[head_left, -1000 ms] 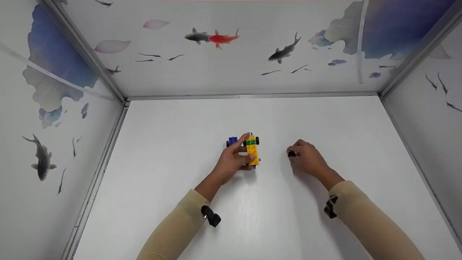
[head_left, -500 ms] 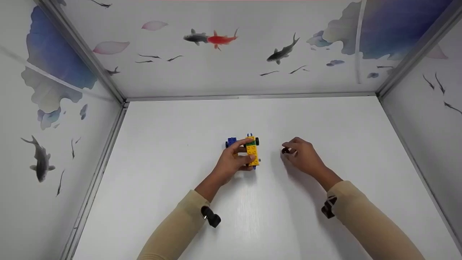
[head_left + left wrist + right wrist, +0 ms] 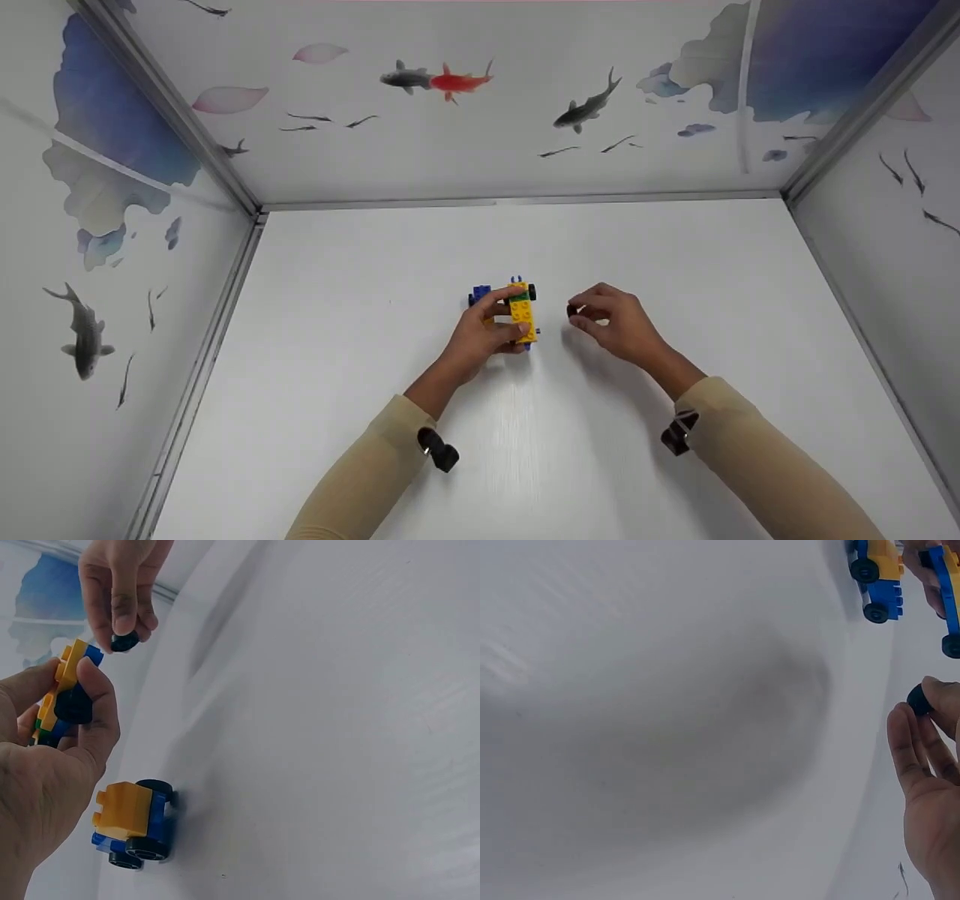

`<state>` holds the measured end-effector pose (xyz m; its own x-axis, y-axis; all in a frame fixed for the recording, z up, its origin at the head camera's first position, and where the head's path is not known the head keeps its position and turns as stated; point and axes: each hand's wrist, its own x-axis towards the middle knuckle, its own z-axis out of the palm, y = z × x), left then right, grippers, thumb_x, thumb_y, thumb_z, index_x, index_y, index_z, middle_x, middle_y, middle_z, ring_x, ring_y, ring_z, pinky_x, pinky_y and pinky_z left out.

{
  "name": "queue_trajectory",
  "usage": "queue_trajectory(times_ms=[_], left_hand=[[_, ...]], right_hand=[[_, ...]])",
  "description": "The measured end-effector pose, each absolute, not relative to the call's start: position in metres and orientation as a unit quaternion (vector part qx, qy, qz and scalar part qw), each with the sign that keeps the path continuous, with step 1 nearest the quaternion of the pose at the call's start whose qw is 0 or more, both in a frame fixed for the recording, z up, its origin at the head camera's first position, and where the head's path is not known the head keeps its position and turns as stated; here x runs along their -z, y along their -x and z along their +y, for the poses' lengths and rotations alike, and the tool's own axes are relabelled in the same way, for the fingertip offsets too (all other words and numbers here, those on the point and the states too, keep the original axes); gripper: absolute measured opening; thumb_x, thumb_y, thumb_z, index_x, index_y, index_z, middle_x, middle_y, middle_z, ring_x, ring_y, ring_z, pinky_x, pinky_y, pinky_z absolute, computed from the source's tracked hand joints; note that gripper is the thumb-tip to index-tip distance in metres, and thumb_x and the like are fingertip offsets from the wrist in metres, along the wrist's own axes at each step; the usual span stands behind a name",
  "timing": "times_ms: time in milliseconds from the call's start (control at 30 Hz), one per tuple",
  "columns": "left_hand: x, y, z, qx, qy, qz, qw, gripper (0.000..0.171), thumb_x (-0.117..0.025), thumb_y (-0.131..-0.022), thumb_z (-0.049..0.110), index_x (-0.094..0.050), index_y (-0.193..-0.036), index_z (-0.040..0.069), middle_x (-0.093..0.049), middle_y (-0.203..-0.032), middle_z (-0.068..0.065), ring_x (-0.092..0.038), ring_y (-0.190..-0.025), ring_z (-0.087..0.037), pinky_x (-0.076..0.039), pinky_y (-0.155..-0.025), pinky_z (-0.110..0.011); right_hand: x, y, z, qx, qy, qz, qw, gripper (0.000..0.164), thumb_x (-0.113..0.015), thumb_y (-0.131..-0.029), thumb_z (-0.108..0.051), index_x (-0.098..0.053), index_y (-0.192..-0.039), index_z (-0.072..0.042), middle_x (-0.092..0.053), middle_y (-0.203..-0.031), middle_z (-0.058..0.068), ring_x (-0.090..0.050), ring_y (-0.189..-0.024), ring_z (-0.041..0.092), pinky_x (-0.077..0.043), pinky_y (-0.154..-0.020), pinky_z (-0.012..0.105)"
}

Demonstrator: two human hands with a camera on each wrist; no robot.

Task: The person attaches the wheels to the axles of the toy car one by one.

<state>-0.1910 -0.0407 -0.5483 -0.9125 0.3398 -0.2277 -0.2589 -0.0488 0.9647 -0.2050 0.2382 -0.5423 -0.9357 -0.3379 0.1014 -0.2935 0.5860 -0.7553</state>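
My left hand [image 3: 474, 337] grips a toy brick car [image 3: 522, 321] with a yellow studded top, a green band and blue parts. A black wheel [image 3: 532, 292] sits at its far right corner, while a small stub [image 3: 538, 331] without a wheel pokes out at the near right. My right hand [image 3: 619, 324], a little to the right of the car, pinches a loose black wheel [image 3: 125, 641] between thumb and fingers. Partly hidden behind my left hand in the head view, a second toy car [image 3: 126, 811], yellow and blue with black wheels, stands on the table.
The white tabletop [image 3: 390, 247] is enclosed by panels printed with fish and petals, including a back wall [image 3: 510, 172] and a left wall [image 3: 45, 420]. Metal rails run along the edges. A black device [image 3: 439, 450] is worn at the left cuff.
My right hand has moved left with the loose wheel, closer to the car. The index finger of my left hand has come down over the car's green band; the car stays nearly in place.
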Motion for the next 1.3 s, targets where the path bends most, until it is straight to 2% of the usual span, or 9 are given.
queue_trajectory(times_ms=[333, 833, 1300], left_hand=[[0.55, 0.192, -0.04, -0.728, -0.048, 0.653, 0.203, 0.06, -0.079, -0.103, 0.009, -0.062, -0.154, 0.035, -0.061, -0.143, -0.015, -0.077, -0.111, -0.026, -0.07, -0.086, -0.035], [0.548, 0.189, -0.039, -0.731, -0.053, 0.651, 0.197, 0.061, -0.079, -0.103, 0.011, -0.06, -0.157, 0.032, -0.06, -0.143, -0.016, -0.077, -0.118, -0.027, -0.07, -0.088, -0.036], [0.548, 0.192, -0.039, -0.732, -0.049, 0.65, 0.199, 0.061, -0.08, -0.102, 0.009, -0.06, -0.155, 0.033, -0.061, -0.142, -0.015, -0.077, -0.115, -0.026, -0.07, -0.088, -0.037]], right_hand=[[0.538, 0.198, 0.224, 0.454, 0.214, 0.862, 0.064, 0.028, -0.081, -0.101, -0.009, -0.082, -0.128, -0.011, -0.079, -0.12, 0.007, -0.079, -0.112, 0.025, -0.066, -0.101, 0.04], [0.535, 0.193, 0.213, 0.452, 0.247, 0.853, 0.08, 0.024, -0.08, -0.101, -0.011, -0.084, -0.124, -0.014, -0.079, -0.118, 0.007, -0.08, -0.105, 0.022, -0.064, -0.089, 0.021], [0.536, 0.191, 0.206, 0.492, 0.219, 0.837, 0.094, 0.023, -0.077, -0.102, -0.005, -0.085, -0.122, -0.012, -0.079, -0.115, 0.01, -0.075, -0.099, 0.019, -0.063, -0.087, 0.018]])
